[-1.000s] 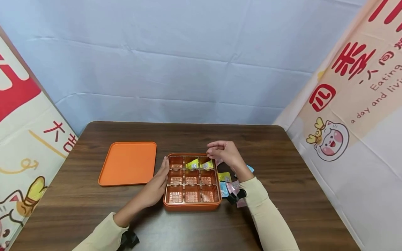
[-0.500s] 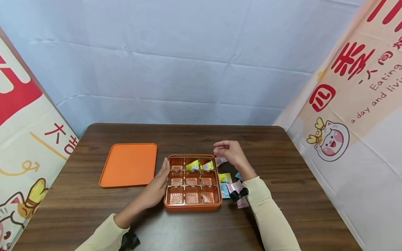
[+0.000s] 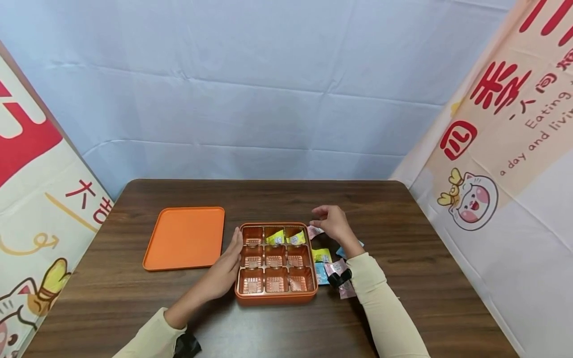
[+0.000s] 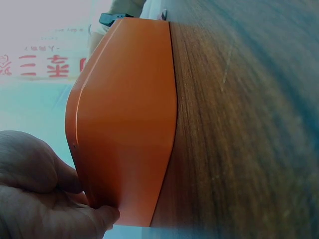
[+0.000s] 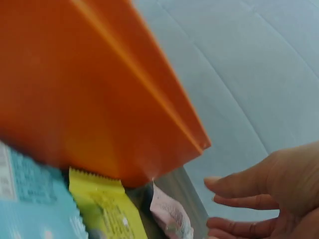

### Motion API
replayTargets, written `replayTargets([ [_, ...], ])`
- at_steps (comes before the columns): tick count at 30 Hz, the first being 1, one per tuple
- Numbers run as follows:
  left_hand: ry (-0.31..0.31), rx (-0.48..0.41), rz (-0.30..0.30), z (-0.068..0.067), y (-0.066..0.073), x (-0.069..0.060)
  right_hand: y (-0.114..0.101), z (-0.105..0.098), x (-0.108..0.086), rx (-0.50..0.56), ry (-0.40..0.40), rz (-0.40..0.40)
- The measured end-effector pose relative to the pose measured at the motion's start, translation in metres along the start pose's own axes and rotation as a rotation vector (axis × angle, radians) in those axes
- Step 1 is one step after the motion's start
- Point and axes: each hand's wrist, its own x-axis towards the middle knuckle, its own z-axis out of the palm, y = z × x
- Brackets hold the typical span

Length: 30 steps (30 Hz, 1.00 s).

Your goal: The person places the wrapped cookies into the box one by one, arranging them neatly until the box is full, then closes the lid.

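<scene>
Currently, the box (image 3: 275, 299), orange with a three-by-three grid of compartments, sits on the wood-grain table (image 3: 429, 278). All places below are relative to the box, as seen from the person's side.

Left hand (image 3: 225, 267): laid along the left wall, fingers extended and touching it near the far corner. Right hand (image 3: 334, 224): raised off the far right corner, fingers loosely bent, thumb and fingertips apart, holding nothing.

Contents: one yellow packet (image 3: 276, 237) in the far-row middle compartment, another, the second yellow packet (image 3: 296, 238), in the far-row right compartment; both lie tilted.

Surroundings: orange tray (image 3: 184, 238), flat with a raised rim, left of the box and apart from it. Loose packets on the right: pink packet (image 3: 315, 231) by the far corner, partly beneath the right hand in the head view; loose yellow packet (image 3: 321, 255) and blue packet (image 3: 321, 273) just beside the right wall; further pink ones (image 3: 347, 290) outward of these, partly covered by the black wrist band (image 3: 338, 278). Second blue packet (image 3: 341, 251) lies farther right, partly hidden by the right wrist. Pale blue cloth (image 3: 250, 94) hangs beyond.

Orientation: box upright, nearly square, no marked long axis; near wall roughly parallel to the table's far edge. Loose yellow packet's long axis leads away from the right wall, crimped end nearest it.
</scene>
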Motion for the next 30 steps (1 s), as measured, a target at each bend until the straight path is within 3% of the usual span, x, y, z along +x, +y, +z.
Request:
replayTargets([
  [11, -0.006, -0.009, 0.0, 0.0001, -0.0025, 0.0007, 0.0067, 0.0025, 0.0028, -0.132, -0.047, 0.046],
  [21, 0.013, -0.006, 0.012, 0.001, -0.0004, -0.0002, 0.0088, 0.003, 0.0029, -0.188, -0.055, 0.029],
  [30, -0.004, -0.018, -0.015, 0.0, -0.0007, 0.0003, 0.0093, 0.0036, 0.0041, -0.198, -0.05, 0.041],
])
